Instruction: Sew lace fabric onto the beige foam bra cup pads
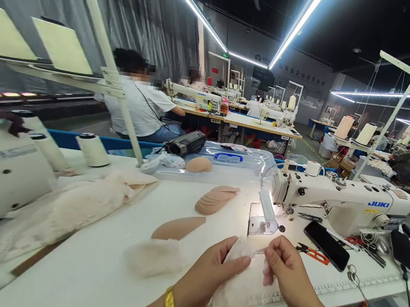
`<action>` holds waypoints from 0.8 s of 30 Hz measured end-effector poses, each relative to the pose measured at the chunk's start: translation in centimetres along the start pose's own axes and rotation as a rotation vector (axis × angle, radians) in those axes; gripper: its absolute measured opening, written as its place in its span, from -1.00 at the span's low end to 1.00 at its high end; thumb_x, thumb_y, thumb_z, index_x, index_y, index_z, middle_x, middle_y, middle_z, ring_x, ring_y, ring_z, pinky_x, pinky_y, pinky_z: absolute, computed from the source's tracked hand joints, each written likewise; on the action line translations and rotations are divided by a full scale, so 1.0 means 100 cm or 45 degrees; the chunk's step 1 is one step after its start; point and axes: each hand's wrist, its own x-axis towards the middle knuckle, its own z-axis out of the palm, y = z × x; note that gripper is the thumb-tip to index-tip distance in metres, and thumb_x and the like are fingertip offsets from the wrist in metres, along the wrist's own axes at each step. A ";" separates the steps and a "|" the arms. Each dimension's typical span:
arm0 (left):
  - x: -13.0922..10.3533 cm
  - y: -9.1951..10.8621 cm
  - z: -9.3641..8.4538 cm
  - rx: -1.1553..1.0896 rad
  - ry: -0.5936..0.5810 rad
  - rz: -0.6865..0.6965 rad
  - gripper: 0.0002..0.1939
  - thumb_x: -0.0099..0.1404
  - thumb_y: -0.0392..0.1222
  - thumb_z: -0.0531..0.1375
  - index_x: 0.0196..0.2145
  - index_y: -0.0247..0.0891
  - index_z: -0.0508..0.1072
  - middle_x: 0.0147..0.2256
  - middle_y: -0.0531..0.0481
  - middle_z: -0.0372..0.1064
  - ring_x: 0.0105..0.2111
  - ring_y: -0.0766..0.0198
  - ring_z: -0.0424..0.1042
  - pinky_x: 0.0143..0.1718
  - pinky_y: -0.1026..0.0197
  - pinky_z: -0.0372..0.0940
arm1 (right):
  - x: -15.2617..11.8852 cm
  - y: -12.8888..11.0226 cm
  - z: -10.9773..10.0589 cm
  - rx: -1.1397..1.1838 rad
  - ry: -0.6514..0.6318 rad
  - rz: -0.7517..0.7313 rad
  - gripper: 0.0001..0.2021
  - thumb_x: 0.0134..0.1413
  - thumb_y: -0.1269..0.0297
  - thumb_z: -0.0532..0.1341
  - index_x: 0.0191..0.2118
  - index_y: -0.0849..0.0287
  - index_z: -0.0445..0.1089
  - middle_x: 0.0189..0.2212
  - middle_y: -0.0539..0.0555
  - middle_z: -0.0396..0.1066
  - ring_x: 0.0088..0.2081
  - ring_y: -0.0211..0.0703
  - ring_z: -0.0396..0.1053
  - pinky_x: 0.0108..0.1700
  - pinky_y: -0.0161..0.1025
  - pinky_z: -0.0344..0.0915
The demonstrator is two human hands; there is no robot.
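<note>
My left hand (211, 280), with a yellow band at the wrist, pinches a sheer white fabric piece (233, 298) that hangs down over the table's front edge. Close to its right, my right hand (284, 269) has thumb and fingers pressed together at the fabric's upper edge, on a thin pale bit of it. Both hands are in front of the sewing machine (335, 196), whose lamp lights the needle plate (261, 225). Left of the hands lie another sheer white piece (155, 258), a beige leaf-shaped piece (178, 227) and a fanned beige stack (216, 200).
At the right are orange-handled snips (314, 255), a black phone (326, 245) and keys (355, 276). A clear plastic box (253, 161) stands behind. Pale fabric (80, 207) and thread cones (92, 150) are at the left. A person in white (139, 104) sits beyond.
</note>
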 end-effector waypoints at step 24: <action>0.042 0.041 -0.034 1.046 -0.268 0.222 -0.83 0.25 -0.10 0.24 -0.38 -0.12 0.65 -0.39 0.06 0.61 -0.32 0.06 0.54 -0.30 0.20 0.26 | 0.033 0.009 -0.003 -0.015 -0.067 0.045 -0.35 0.14 -0.48 0.25 -0.25 0.14 0.48 -0.39 0.00 0.43 -0.41 -0.17 0.42 -0.29 -0.21 0.35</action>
